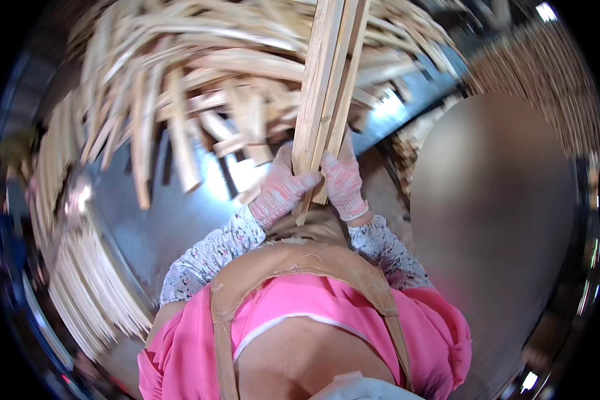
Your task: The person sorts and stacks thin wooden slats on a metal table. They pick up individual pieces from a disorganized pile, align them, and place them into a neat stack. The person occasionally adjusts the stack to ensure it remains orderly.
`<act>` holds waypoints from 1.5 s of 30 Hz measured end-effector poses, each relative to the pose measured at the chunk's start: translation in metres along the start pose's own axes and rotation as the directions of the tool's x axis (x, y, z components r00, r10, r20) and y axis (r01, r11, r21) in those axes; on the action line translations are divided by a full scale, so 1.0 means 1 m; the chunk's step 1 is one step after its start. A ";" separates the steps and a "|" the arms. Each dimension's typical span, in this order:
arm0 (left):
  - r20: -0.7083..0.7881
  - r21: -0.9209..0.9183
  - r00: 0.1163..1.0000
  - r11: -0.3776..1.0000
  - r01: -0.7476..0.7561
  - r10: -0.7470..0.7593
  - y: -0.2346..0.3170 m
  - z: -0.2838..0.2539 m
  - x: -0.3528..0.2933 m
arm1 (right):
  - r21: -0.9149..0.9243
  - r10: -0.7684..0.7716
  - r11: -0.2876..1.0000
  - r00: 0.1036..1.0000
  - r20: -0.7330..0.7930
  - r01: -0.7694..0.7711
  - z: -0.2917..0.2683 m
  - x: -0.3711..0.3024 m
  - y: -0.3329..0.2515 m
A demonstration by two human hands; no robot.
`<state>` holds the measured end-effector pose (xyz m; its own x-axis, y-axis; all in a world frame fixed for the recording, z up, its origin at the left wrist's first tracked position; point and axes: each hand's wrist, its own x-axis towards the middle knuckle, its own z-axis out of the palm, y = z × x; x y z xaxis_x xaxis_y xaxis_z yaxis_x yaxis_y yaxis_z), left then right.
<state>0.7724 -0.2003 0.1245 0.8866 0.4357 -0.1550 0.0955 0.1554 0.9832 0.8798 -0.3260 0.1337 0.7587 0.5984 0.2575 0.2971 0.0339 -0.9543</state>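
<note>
A small bundle of long, pale wooden strips stands lengthwise in front of me, running from close to my apron up past the top of the view. My left hand, in a pinkish-white knit glove, closes around its lower left side. Gloved alike, my right hand grips the bundle from the right, its thumb against the wood. The strips' lower ends are uneven; one reaches further down between my hands. Some of the fingers are hidden behind the wood.
Beyond my hands, a loose heap of wooden strips lies crisscrossed on a shiny metal table. Lower left is a neat stack of strips; another tall stack is at upper right. A blurred oval covers the right side.
</note>
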 end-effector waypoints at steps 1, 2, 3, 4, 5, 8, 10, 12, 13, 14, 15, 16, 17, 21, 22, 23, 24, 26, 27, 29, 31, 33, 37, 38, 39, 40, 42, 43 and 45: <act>-0.100 0.025 0.994 0.999 0.036 -0.033 0.001 -0.028 -0.019 | -0.002 -0.019 1.000 0.997 0.073 0.019 0.033 0.001 -0.007; -0.222 0.043 0.972 0.995 0.085 -0.074 0.002 -0.056 -0.044 | 0.084 0.038 0.995 0.986 0.160 -0.052 0.070 -0.005 -0.012; -0.311 0.041 0.945 0.991 0.126 -0.107 0.011 -0.076 -0.066 | 0.138 0.100 0.981 0.969 0.227 -0.134 0.100 -0.011 -0.017; -0.332 -0.122 0.934 0.988 0.097 -0.133 0.007 -0.098 -0.086 | 0.177 0.165 0.958 0.937 0.308 -0.226 0.130 -0.019 -0.024; -0.372 -0.124 0.908 0.980 0.157 -0.193 0.007 -0.120 -0.109 | 0.088 0.156 0.975 0.912 0.379 -0.203 0.154 -0.031 -0.028; -0.420 -0.219 0.846 0.941 0.258 -0.330 -0.037 -0.169 -0.182 | 0.014 0.198 0.970 0.824 0.531 -0.243 0.221 -0.089 0.007; -0.503 -0.318 0.780 0.919 0.234 -0.373 -0.056 -0.177 -0.220 | -0.065 0.346 0.917 0.701 0.623 -0.395 0.242 -0.115 0.002; -0.630 -0.387 0.688 0.914 0.123 -0.359 -0.060 -0.182 -0.242 | -0.101 0.389 0.887 0.611 0.690 -0.451 0.267 -0.127 -0.010; -0.630 -0.413 0.711 0.910 0.033 -0.311 -0.074 -0.190 -0.248 | -0.093 0.363 0.893 0.581 0.729 -0.441 0.277 -0.129 -0.021; -0.678 -0.435 0.682 0.898 -0.070 -0.275 -0.079 -0.195 -0.252 | -0.078 0.333 0.899 0.558 0.760 -0.430 0.287 -0.128 -0.028; -0.723 -0.447 0.647 0.878 -0.172 -0.242 -0.083 -0.200 -0.256 | -0.037 0.267 0.924 0.570 0.777 -0.381 0.301 -0.131 -0.026; -0.770 -0.455 0.599 0.848 -0.272 -0.221 -0.087 -0.198 -0.259 | -0.078 0.250 0.948 0.571 0.782 -0.308 0.313 -0.134 -0.023; -0.827 -0.408 0.507 0.879 -0.248 -0.242 -0.076 -0.206 -0.259 | -0.104 0.220 0.968 0.575 0.788 -0.228 0.332 -0.133 -0.022; -0.805 -0.522 0.424 0.835 -0.172 -0.416 -0.104 -0.252 -0.274 | -0.248 0.228 0.968 0.521 0.823 -0.032 0.404 -0.140 -0.021; -0.774 -0.573 0.412 0.809 -0.131 -0.481 -0.115 -0.258 -0.282 | -0.319 0.256 0.947 0.515 0.818 0.036 0.415 -0.153 0.000; -0.736 -0.619 0.414 0.781 -0.088 -0.536 -0.125 -0.267 -0.285 | -0.207 0.052 0.947 0.517 0.854 0.246 0.425 -0.165 0.039; -0.700 -0.662 0.402 0.747 -0.056 -0.591 -0.144 -0.275 -0.293 | -0.217 0.070 0.943 0.489 0.870 0.250 0.429 -0.170 0.040; -0.779 -0.287 0.456 0.891 0.351 -0.430 -0.162 -0.290 -0.312 | -0.238 0.106 0.933 0.425 0.899 0.270 0.435 -0.173 0.024; -0.718 -0.302 0.449 0.819 0.489 -0.532 -0.155 -0.297 -0.320 | -0.310 0.210 0.926 0.391 0.896 0.214 0.443 -0.166 0.010; -0.734 -0.046 0.456 0.706 0.706 -0.504 -0.134 -0.306 -0.322 | -0.356 0.163 0.863 0.469 0.868 0.358 0.479 -0.160 0.016; -0.694 -0.305 0.374 0.722 0.621 -0.615 -0.098 -0.317 -0.331 | -0.373 0.110 0.842 0.554 0.825 0.389 0.507 -0.159 0.020; -0.749 -0.353 0.273 0.712 0.607 -0.604 -0.128 -0.335 -0.352 | -0.399 0.118 0.834 0.585 0.802 0.380 0.536 -0.162 0.024; -0.906 -0.129 0.272 0.823 0.553 -0.325 -0.128 -0.389 -0.455 | -0.446 0.089 0.790 0.642 0.761 0.420 0.571 -0.184 -0.002; -0.979 0.001 0.153 0.744 0.668 -0.136 -0.135 -0.409 -0.484 | -0.486 0.129 0.769 0.645 0.753 0.415 0.584 -0.197 -0.009; -0.953 0.007 0.220 0.712 0.702 -0.208 -0.099 -0.445 -0.517 | -0.532 0.168 0.739 0.652 0.739 0.414 0.593 -0.206 -0.014; -0.982 0.002 0.108 0.555 0.832 -0.157 -0.089 -0.475 -0.545 | -0.480 0.112 0.775 0.658 0.745 0.412 0.610 -0.225 -0.025; -0.986 0.000 -0.052 0.313 0.950 0.158 -0.104 -0.524 -0.616 | -0.444 0.228 0.824 0.511 0.829 0.353 0.649 -0.262 -0.059; -0.986 -0.025 -0.069 0.269 0.963 0.153 -0.094 -0.555 -0.642 | -0.398 0.161 0.811 0.491 0.856 0.429 0.666 -0.284 -0.065; -0.977 -0.200 -0.211 0.292 0.935 0.009 -0.092 -0.611 -0.697 | -0.342 0.109 0.766 0.413 0.904 0.545 0.684 -0.322 -0.071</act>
<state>-0.1308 0.0237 0.0831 -0.6288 0.7758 -0.0527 0.7668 0.6299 0.1234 0.2181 0.0266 0.0143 -0.1782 0.9746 -0.1354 0.8391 0.0786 -0.5383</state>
